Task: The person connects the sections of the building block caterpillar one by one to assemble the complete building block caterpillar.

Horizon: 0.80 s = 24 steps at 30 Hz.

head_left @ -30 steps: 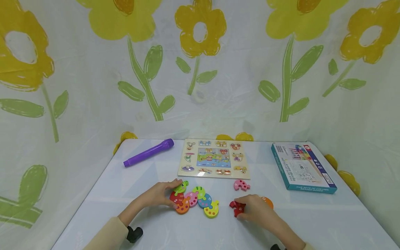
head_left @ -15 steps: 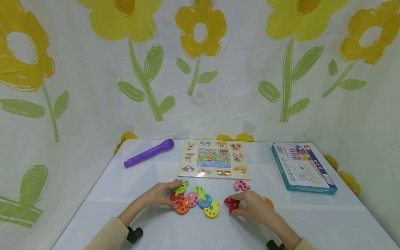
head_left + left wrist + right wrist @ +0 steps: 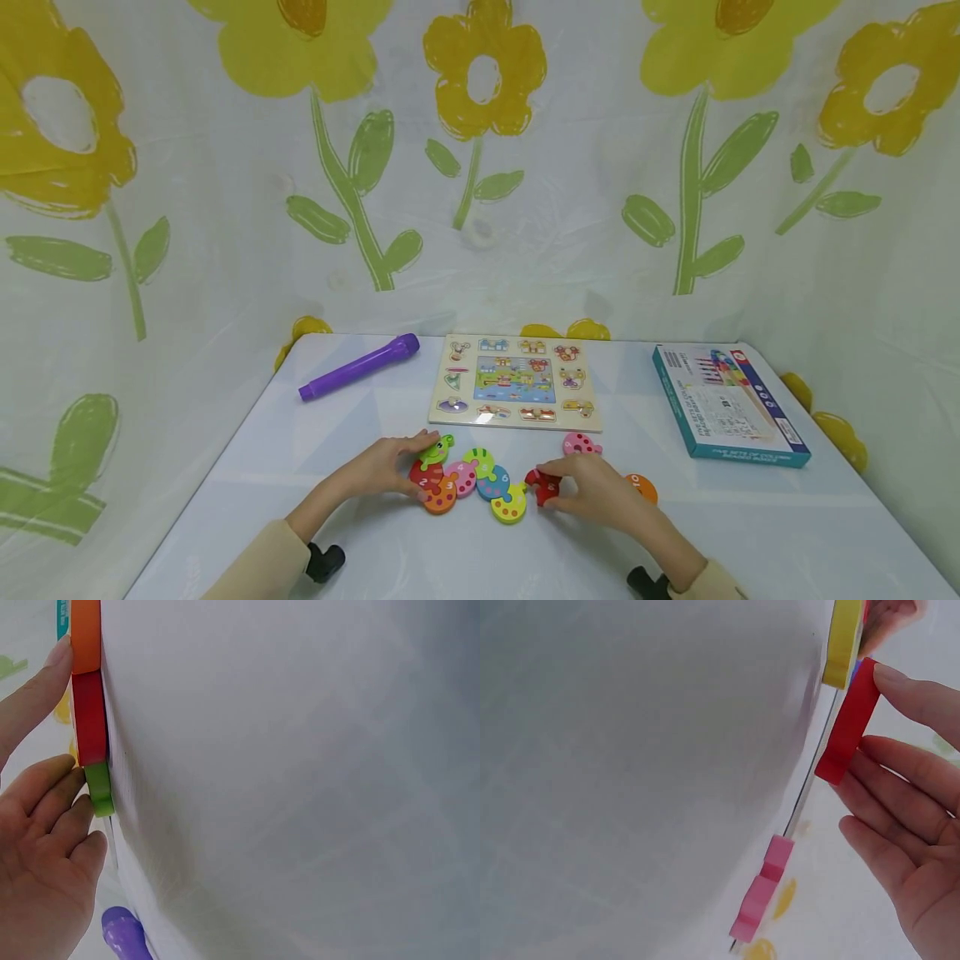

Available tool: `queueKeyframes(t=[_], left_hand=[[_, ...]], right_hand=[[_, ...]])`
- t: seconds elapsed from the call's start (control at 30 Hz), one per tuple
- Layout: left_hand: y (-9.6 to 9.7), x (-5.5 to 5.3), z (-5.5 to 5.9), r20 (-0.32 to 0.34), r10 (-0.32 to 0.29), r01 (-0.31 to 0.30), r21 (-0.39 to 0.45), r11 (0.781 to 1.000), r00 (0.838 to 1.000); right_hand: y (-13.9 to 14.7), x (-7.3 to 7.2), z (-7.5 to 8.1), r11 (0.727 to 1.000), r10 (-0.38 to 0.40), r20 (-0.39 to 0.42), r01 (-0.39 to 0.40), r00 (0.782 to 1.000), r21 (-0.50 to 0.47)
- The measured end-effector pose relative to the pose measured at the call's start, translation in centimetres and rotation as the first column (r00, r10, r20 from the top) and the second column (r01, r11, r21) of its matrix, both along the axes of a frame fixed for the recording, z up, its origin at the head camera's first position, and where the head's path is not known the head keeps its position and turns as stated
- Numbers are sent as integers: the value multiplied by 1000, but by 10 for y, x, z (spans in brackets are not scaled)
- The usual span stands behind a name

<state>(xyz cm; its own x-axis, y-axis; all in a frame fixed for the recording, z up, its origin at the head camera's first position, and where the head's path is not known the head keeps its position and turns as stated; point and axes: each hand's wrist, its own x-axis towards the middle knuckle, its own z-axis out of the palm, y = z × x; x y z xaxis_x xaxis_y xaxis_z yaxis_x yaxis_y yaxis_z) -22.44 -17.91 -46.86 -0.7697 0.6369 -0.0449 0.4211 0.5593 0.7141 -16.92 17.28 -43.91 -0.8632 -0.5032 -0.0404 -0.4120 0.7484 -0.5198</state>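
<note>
White curtain [image 3: 540,275] with printed yellow flowers backs the pale surface [image 3: 420,558]. On it lies the task's main thing, a caterpillar chain [image 3: 462,477] of seven joined pieces, running from a green head [image 3: 434,452] to a yellow piece [image 3: 511,507]. The left hand [image 3: 386,467] holds the head end, thumb by the orange segment and fingers by the green.

At two o'clock from the yellow piece, near but apart, the right hand [image 3: 596,492] pinches a loose red piece [image 3: 546,489] narrowly between thumb and fingers. A pink piece [image 3: 580,443] sits between one and two o'clock from it, an orange piece [image 3: 642,488] at three. Farther from the chain are a picture board [image 3: 514,380] at one o'clock, a purple microphone [image 3: 358,367] between ten and eleven, and a box [image 3: 731,404] between two and three.

Seven segments look joined; three — the red, pink and orange — remain separate. The red piece's number is hard to read, the right hand partly covers pink and orange, and both sleeves are cut off. Whether the red piece touches the surface, I cannot tell.
</note>
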Motion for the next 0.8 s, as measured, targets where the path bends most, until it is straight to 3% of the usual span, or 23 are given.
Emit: queueKeyframes(t=[0.43, 0.8], left_hand=[[1, 0, 1, 8, 2, -2, 1, 1000, 1000], [1, 0, 0, 10, 2, -2, 2, 1000, 1000]], right_hand=[[-7, -9, 0, 995, 93, -50, -92, 994, 23], [-15, -13, -2, 995, 83, -15, -82, 996, 51]])
